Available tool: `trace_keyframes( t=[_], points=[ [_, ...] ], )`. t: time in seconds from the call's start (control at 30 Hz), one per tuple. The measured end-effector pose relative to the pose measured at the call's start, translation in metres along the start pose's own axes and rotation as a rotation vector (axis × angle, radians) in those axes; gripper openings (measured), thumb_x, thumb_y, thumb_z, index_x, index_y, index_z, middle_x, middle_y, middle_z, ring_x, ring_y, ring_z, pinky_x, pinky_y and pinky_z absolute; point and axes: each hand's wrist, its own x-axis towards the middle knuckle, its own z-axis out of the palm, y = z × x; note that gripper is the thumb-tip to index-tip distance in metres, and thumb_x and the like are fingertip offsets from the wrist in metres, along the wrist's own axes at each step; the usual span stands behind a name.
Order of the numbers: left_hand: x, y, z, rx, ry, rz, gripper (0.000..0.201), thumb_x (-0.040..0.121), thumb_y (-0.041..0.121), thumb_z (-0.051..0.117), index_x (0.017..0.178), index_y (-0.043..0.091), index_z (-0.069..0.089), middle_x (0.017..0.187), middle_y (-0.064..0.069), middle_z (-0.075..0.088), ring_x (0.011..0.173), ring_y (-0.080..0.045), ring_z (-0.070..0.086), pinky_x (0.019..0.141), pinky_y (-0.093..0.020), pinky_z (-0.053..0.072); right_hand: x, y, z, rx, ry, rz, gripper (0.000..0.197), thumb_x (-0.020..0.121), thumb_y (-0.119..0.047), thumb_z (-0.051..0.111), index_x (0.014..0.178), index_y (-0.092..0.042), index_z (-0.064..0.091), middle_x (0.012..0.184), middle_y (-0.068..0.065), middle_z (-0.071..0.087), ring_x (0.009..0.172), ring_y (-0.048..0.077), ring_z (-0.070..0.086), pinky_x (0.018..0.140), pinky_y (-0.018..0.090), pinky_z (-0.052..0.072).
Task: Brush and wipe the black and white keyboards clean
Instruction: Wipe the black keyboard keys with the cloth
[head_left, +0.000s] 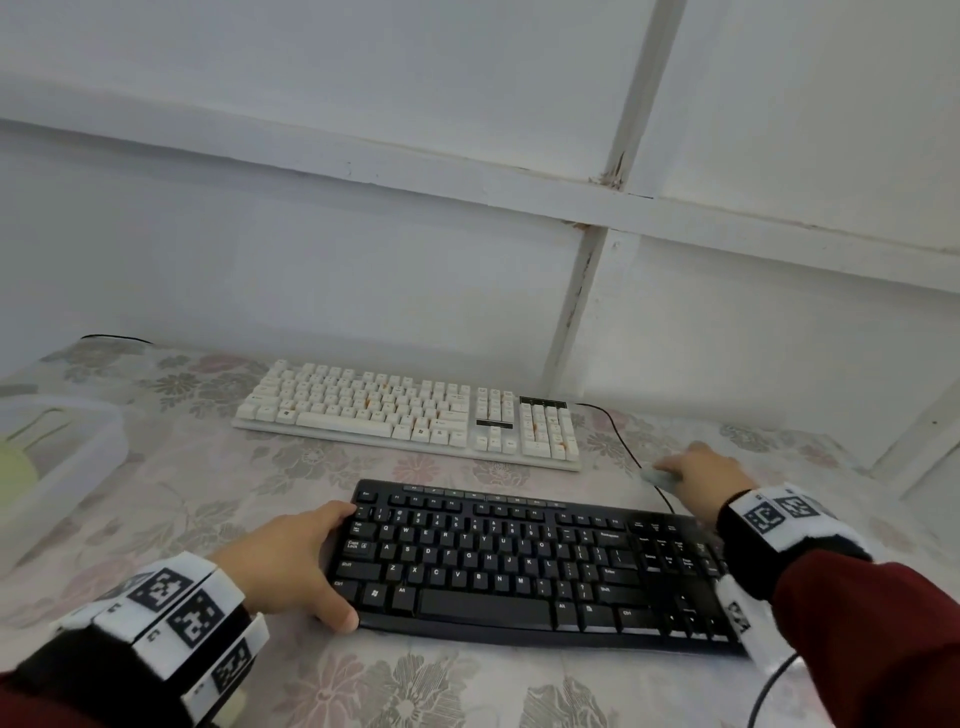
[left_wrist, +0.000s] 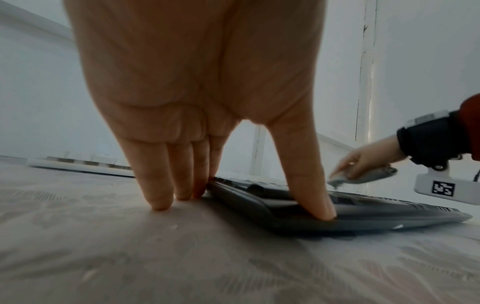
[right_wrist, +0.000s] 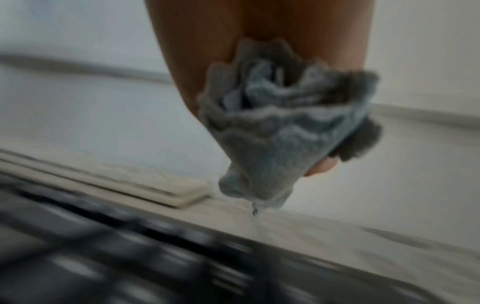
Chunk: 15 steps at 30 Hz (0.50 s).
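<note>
The black keyboard (head_left: 519, 566) lies near me on the flowered tablecloth, and the white keyboard (head_left: 405, 415) lies behind it by the wall. My left hand (head_left: 317, 564) grips the black keyboard's left end, thumb (left_wrist: 311, 185) on its front edge and fingers (left_wrist: 158, 185) down along its far left corner. My right hand (head_left: 685, 470) hovers just past the black keyboard's far right corner and holds a bunched grey-blue cloth (right_wrist: 272, 133), which also shows in the head view as the cloth (head_left: 657, 477). The right wrist view is blurred.
A clear plastic box (head_left: 67, 441) with something pale green inside stands at the left edge. The white keyboard's black cable (head_left: 623, 441) runs under my right hand. Another black cable (head_left: 769, 691) hangs off the front right. A white wall (head_left: 467, 260) closes the back.
</note>
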Motion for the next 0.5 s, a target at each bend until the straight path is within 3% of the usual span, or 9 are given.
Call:
trace_keyframes(
  t=[0.1, 0.13, 0.23, 0.33, 0.43, 0.5],
  points=[
    [-0.001, 0.001, 0.0, 0.031, 0.001, -0.003, 0.106, 0.057, 0.032, 0.086, 0.143, 0.029, 0.024, 0.136, 0.015, 0.047, 0.121, -0.007, 0.046, 0.101, -0.022, 0.035, -0.018, -0.077, -0.005, 0.268, -0.022, -0.238, 0.036, 0.096, -0.046, 0.042, 0.119, -0.026, 0.061, 0.098, -0.003, 0.045, 0.076, 0.01, 0.049, 0.088, 0.032, 0.046],
    [-0.002, 0.001, 0.0, 0.036, 0.002, -0.003, 0.106, 0.057, 0.033, 0.086, 0.143, 0.03, 0.024, 0.136, 0.015, 0.047, 0.12, -0.007, 0.047, 0.099, -0.022, 0.036, -0.026, -0.105, -0.006, 0.31, -0.062, -0.312, 0.039, 0.095, -0.047, 0.041, 0.121, -0.025, 0.06, 0.096, -0.005, 0.044, 0.075, 0.01, 0.049, 0.088, 0.031, 0.047],
    [-0.002, 0.002, 0.0, 0.043, 0.007, 0.004, 0.103, 0.057, 0.033, 0.086, 0.141, 0.032, 0.027, 0.131, 0.017, 0.049, 0.117, -0.006, 0.048, 0.097, -0.021, 0.037, -0.036, -0.182, -0.003, 0.285, -0.127, -0.487, 0.036, 0.098, -0.036, 0.042, 0.132, -0.028, 0.052, 0.122, 0.005, 0.044, 0.106, 0.027, 0.051, 0.1, 0.044, 0.046],
    [-0.001, 0.002, -0.001, 0.046, 0.004, 0.014, 0.097, 0.057, 0.032, 0.086, 0.138, 0.033, 0.032, 0.123, 0.018, 0.053, 0.113, -0.005, 0.05, 0.093, -0.02, 0.038, -0.04, -0.236, 0.003, 0.131, -0.134, -0.586, 0.035, 0.098, -0.016, 0.045, 0.13, -0.027, 0.053, 0.129, 0.009, 0.04, 0.116, 0.034, 0.044, 0.1, 0.047, 0.041],
    [-0.001, 0.002, -0.002, 0.042, -0.007, 0.019, 0.094, 0.058, 0.03, 0.086, 0.136, 0.032, 0.033, 0.117, 0.019, 0.052, 0.111, -0.005, 0.049, 0.089, -0.019, 0.038, -0.049, -0.26, 0.004, -0.055, -0.132, -0.615, 0.02, 0.095, -0.006, 0.043, 0.104, -0.014, 0.06, 0.127, 0.013, 0.04, 0.116, 0.037, 0.044, 0.088, 0.037, 0.037],
    [0.0, 0.002, -0.002, 0.051, -0.005, 0.022, 0.094, 0.058, 0.031, 0.085, 0.136, 0.032, 0.033, 0.116, 0.019, 0.051, 0.11, -0.005, 0.049, 0.09, -0.019, 0.038, -0.054, -0.259, 0.006, -0.067, -0.109, -0.614, 0.022, 0.094, -0.001, 0.041, 0.079, -0.012, 0.052, 0.11, 0.012, 0.042, 0.105, 0.03, 0.045, 0.084, 0.036, 0.035]
  ],
)
